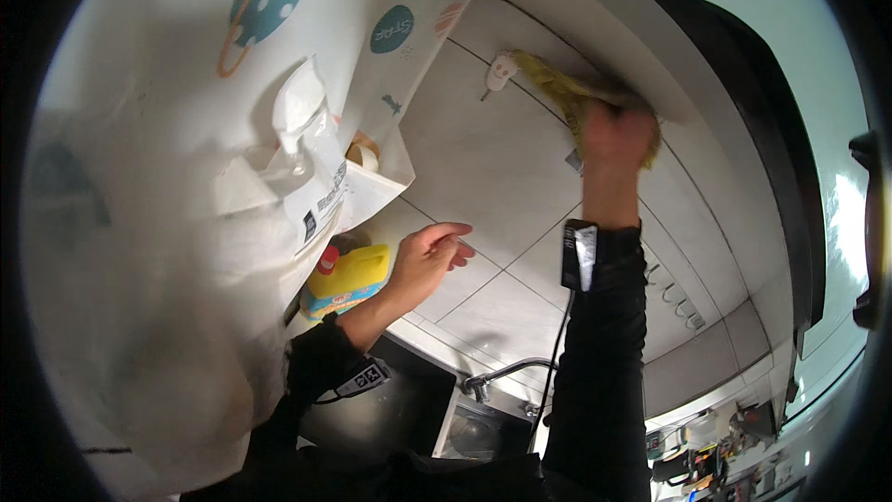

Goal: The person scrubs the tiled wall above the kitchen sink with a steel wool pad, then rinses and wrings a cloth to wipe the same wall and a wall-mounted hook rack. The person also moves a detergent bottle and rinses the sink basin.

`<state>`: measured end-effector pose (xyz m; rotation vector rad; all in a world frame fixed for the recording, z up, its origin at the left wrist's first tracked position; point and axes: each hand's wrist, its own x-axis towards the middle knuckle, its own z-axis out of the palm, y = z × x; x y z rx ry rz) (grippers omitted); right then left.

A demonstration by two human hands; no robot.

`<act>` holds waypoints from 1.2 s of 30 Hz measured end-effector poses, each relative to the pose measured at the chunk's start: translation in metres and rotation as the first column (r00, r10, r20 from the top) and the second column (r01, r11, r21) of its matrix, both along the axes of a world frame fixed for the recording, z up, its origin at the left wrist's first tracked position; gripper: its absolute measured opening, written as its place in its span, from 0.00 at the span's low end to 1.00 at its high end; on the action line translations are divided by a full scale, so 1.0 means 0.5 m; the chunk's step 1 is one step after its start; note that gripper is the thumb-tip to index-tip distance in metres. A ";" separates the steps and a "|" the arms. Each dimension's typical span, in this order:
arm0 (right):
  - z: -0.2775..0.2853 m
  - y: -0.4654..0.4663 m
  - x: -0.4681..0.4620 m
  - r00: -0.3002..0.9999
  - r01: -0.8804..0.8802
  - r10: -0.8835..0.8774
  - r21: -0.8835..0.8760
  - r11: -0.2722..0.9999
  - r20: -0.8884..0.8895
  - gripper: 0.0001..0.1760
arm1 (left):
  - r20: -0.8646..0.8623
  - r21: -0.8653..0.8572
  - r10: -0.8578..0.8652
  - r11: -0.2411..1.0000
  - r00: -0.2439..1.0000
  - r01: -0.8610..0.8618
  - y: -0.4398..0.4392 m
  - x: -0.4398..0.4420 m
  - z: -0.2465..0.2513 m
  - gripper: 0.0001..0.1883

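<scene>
My right hand (617,136), blurred, grips a yellow cloth (550,80) against the white wall tiles (488,153), close to where they meet a pale panel. Part of the cloth hangs out beyond the fist on both sides. My left hand (433,251) holds nothing; its fingers are loosely bent and apart in front of the tiles. Whether it touches them I cannot tell. Beside the left wrist stands a yellow jug (352,272) with a red cap and a blue label. A small white smiling-face hook (500,72) sits on the tiles near the cloth's end.
A white cover (174,132) printed with planets fills the left side, with a white plastic package (300,125) against it. Below are a faucet (512,369) and a sink (477,432). Several wall hooks (669,293) lie right of my forearm. A dark-edged unit (780,118) borders the right.
</scene>
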<state>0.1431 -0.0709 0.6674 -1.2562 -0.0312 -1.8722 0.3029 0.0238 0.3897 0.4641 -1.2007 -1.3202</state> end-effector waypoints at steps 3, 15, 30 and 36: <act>-0.014 -0.084 0.101 0.399 0.729 -0.852 -0.445 0.519 -0.340 0.16 | -0.045 0.066 0.045 0.997 0.998 -0.042 -0.024 0.018 -0.026 0.14; -0.051 0.255 -0.298 0.998 0.059 -0.055 0.139 0.988 -0.036 0.23 | 0.016 0.057 0.139 0.989 0.990 -0.140 -0.020 -0.103 -0.006 0.15; -0.117 0.025 -0.501 -0.874 -0.474 -0.066 -0.875 -0.101 0.481 0.31 | 0.122 0.032 0.054 0.998 0.991 -0.058 -0.040 -0.080 -0.146 0.13; -0.066 0.071 -0.299 -0.616 0.259 -0.745 -0.959 0.117 -0.257 0.28 | 0.048 0.106 0.070 0.992 0.996 -0.075 -0.051 -0.073 -0.219 0.12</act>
